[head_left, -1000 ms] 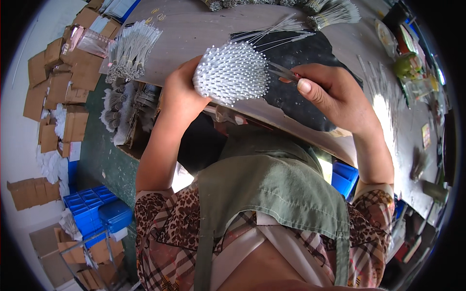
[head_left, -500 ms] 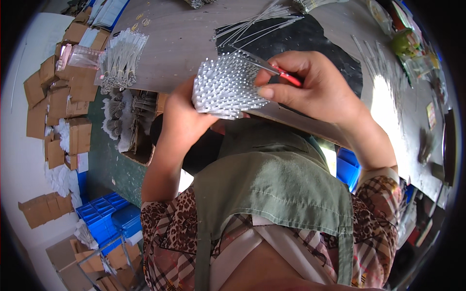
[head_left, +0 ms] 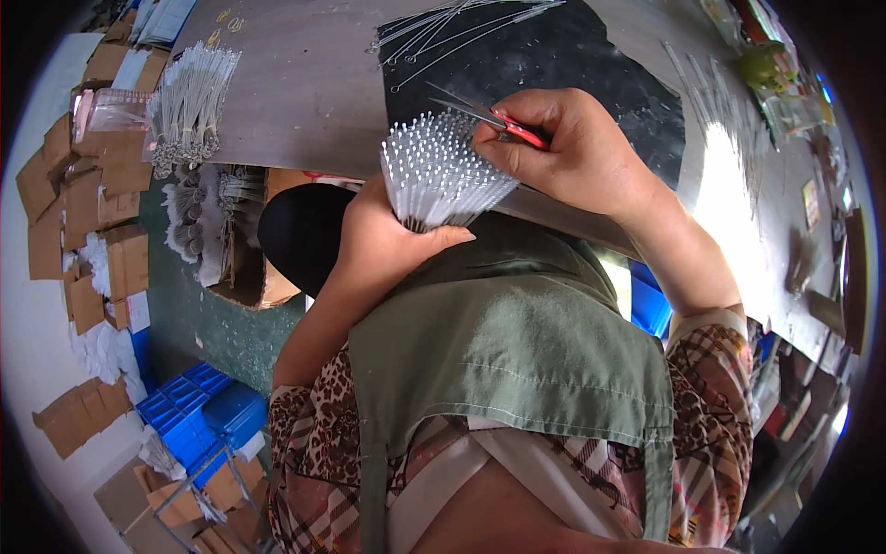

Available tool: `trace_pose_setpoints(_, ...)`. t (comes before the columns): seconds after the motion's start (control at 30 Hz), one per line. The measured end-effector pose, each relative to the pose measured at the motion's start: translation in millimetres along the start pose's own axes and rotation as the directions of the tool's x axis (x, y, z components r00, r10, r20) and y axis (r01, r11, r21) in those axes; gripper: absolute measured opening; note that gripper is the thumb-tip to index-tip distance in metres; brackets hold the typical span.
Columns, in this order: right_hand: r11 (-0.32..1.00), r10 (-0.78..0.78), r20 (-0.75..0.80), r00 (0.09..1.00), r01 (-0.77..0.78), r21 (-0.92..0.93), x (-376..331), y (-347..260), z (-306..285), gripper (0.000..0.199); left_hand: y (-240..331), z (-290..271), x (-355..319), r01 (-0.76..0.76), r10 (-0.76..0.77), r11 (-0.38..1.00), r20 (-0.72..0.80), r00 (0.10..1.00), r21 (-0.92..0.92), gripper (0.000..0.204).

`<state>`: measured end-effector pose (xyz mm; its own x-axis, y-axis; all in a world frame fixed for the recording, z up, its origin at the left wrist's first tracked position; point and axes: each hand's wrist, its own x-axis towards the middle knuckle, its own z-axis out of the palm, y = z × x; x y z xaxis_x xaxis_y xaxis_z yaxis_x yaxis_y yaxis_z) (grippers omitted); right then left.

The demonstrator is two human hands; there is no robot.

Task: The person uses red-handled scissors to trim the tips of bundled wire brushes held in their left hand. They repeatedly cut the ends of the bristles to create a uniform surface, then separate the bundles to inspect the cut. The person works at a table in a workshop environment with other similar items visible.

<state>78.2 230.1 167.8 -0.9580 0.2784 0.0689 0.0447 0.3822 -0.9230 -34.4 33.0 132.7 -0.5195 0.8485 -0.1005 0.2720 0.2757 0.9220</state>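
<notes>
Left hand (head_left: 383, 231) grasps a thick bundle of thin, pale-tipped rods (head_left: 441, 171) by the near edge of the worktop (head_left: 305, 83); right hand (head_left: 577, 152), close beside it, grips a red-handled tool (head_left: 524, 135) with slender metal points. Beyond, loose looped wires (head_left: 448, 61) lie on a black mat (head_left: 554, 78).
</notes>
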Motion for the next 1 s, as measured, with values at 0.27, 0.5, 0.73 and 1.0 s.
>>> trace_pose_setpoints(0.27, 0.972, -0.132, 0.128, 0.983, 0.154, -0.176, 23, 9, -3, 0.015, -19, -6, 9, -0.060, 0.072, 0.976, -0.049, 0.996, 0.210, 0.069)
trace_pose_setpoints(0.5, 0.992, -0.051, 0.227, 0.972, 0.076, -0.100, 31, 4, -7, 0.017, -23, -9, 13, 0.052, -0.041, 0.991, -0.085, 0.995, 0.122, 0.081)
trace_pose_setpoints(0.73, 0.977, 0.009, 0.161, 0.987, 0.026, -0.214, 41, 0, -2, 0.016, -19, -10, 19, -0.637, 0.957, 0.243, -0.072, 0.282, 0.731, 0.039)
trace_pose_setpoints(1.0, 0.997, -0.018, 0.259, 0.966, -0.001, 0.071, 30, 3, -1, 0.014, 9, -12, 25, -0.569, 0.794, 0.443, -0.009, 0.608, 0.693, 0.020)
